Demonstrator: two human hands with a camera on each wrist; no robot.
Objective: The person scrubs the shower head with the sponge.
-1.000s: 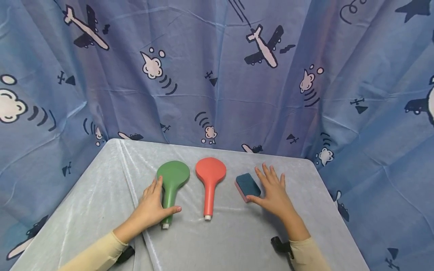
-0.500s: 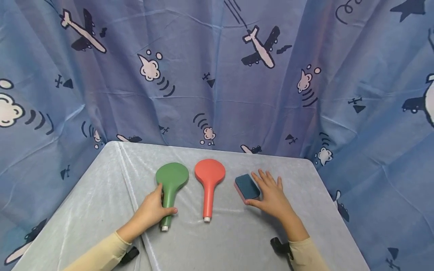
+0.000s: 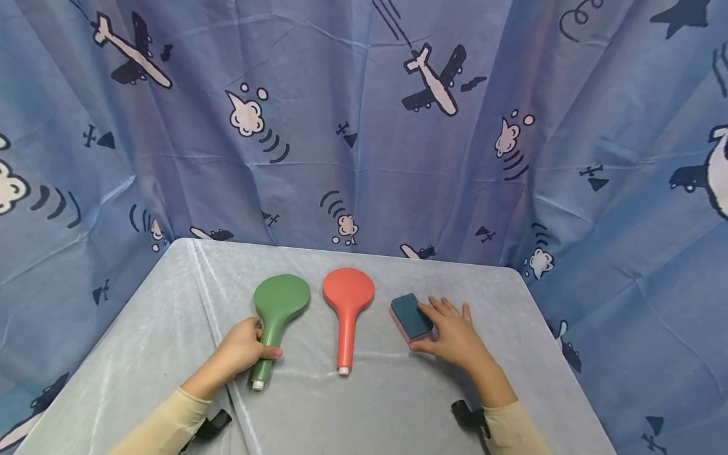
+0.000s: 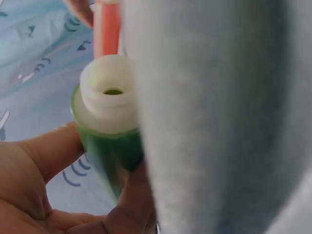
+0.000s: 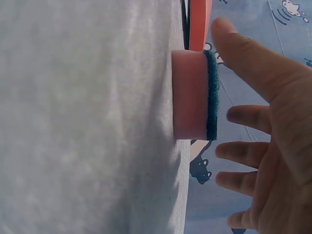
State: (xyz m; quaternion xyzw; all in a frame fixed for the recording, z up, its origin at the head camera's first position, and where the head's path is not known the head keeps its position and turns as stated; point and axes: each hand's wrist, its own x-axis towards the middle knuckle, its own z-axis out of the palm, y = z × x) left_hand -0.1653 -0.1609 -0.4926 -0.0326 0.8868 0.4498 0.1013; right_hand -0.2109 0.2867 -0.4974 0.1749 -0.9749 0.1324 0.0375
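My left hand (image 3: 241,346) grips the handle of a green shower head (image 3: 282,297), thumb on one side and fingers curled round the other. Its white hollow connector end (image 4: 109,92) faces the left wrist camera. A red shower head (image 3: 349,291) lies to its right on the table, handle toward me. Farther right is a sponge (image 3: 412,316) with a pink body and a dark teal scouring top. My right hand (image 3: 455,335) is beside the sponge with fingers spread and bent a little; in the right wrist view, a gap shows between the fingertips and the scouring layer.
A pale grey cloth covers the table (image 3: 341,417), with a raised fold (image 3: 213,316) running down its left part. Behind and at both sides hangs a blue curtain (image 3: 307,95) printed with airplanes. Dark wrist cameras sit below both wrists.
My left fingers have curled round the green handle, and its lower end has swung left. My right hand has lowered slightly and its fingers have drawn in toward the sponge.
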